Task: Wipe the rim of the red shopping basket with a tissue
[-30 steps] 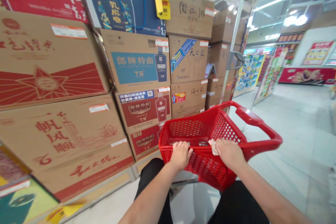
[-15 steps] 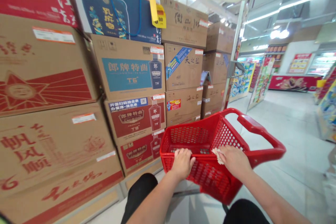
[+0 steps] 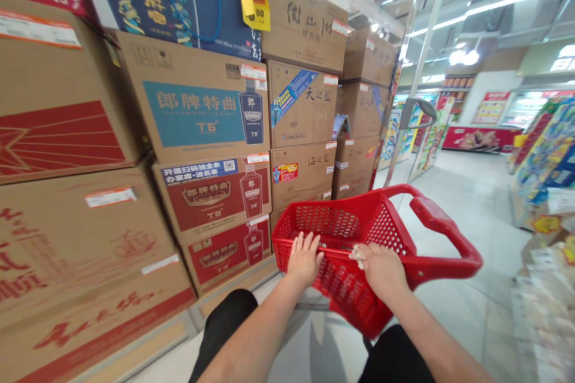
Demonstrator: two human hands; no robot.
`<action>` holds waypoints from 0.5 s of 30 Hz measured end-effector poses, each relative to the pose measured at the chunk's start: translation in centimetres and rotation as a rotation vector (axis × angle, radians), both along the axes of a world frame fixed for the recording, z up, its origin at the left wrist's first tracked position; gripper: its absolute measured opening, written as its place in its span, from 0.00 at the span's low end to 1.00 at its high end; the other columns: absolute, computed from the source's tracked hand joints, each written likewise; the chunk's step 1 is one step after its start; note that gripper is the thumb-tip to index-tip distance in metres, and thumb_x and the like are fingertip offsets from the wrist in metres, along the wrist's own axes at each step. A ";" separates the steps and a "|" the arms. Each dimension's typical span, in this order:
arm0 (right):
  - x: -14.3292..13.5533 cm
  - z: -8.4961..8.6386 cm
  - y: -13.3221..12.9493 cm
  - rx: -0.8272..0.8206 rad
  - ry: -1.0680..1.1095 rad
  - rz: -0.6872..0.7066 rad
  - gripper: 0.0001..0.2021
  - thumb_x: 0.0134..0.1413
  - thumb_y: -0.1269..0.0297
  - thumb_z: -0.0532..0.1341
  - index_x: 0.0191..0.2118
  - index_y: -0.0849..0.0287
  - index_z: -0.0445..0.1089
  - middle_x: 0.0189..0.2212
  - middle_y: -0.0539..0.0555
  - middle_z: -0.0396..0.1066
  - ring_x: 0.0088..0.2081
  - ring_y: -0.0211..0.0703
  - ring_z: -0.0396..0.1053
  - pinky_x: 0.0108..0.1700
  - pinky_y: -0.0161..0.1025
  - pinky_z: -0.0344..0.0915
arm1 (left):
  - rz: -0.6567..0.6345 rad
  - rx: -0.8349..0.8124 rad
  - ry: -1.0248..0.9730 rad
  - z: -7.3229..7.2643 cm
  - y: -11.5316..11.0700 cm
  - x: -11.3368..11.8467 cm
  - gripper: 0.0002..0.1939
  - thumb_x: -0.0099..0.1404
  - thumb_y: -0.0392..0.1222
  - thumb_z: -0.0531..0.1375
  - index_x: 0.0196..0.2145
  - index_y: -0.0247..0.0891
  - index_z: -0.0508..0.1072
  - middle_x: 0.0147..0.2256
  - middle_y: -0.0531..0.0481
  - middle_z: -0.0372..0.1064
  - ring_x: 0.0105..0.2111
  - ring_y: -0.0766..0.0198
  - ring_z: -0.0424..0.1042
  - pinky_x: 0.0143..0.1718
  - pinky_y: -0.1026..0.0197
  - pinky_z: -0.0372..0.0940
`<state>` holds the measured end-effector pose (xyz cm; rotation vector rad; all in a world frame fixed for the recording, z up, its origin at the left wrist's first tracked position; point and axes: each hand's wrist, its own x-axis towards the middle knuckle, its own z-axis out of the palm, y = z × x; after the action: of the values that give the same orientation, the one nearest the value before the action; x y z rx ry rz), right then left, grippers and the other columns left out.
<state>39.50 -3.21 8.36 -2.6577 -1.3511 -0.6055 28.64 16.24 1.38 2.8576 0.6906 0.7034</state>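
Observation:
A red plastic shopping cart (image 3: 345, 281) stands before me, its basket top open and its handle (image 3: 438, 221) pointing right. Across the near rim lies my left hand (image 3: 304, 260), fingers stretched out and slightly spread over the edge. Farther right on the same rim, my right hand (image 3: 384, 267) is closed around a crumpled whitish cloth (image 3: 358, 255), which pokes out at its left side and touches the rim. The part of the cloth inside the fist is hidden.
Stacked cardboard cartons (image 3: 206, 111) form a wall at the left, beside the cart. A metal post (image 3: 415, 90) rises behind it. Display shelves (image 3: 545, 161) and blurred pale goods (image 3: 548, 305) line the right of the tiled aisle (image 3: 476, 191).
My right hand and the cloth have slid a little left along the rim. My left fingers have straightened from a curled hold. The whole view has turned slightly right.

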 end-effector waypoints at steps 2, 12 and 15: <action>-0.8 -0.3 0.1 0.019 -0.032 -0.014 0.14 0.60 0.68 0.51 0.49 0.52 0.67 0.38 0.54 0.69 0.40 0.44 0.65 0.43 0.40 0.51 | -0.003 0.010 -0.024 -0.4 -0.8 -0.2 0.28 0.66 0.46 0.50 0.62 0.47 0.51 0.64 0.51 0.45 0.64 0.47 0.36 0.62 0.42 0.42; -2.5 -0.9 2.4 -0.015 -0.084 -0.077 0.15 0.62 0.69 0.47 0.48 0.57 0.66 0.38 0.58 0.68 0.40 0.46 0.65 0.41 0.41 0.53 | -0.123 -0.146 0.086 1.0 -2.3 -0.6 0.32 0.61 0.39 0.51 0.63 0.42 0.51 0.65 0.50 0.42 0.64 0.47 0.39 0.62 0.43 0.45; -2.7 -0.9 3.7 -0.004 -0.094 -0.088 0.14 0.62 0.70 0.46 0.45 0.58 0.67 0.37 0.58 0.68 0.40 0.47 0.66 0.41 0.42 0.54 | -0.130 -0.168 0.130 2.0 -1.5 -0.6 0.33 0.60 0.40 0.51 0.63 0.40 0.50 0.64 0.46 0.41 0.63 0.50 0.45 0.62 0.45 0.46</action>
<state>36.81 0.48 7.47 -2.7361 -1.2638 -0.7471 28.08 14.75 3.36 2.7795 0.5449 0.4230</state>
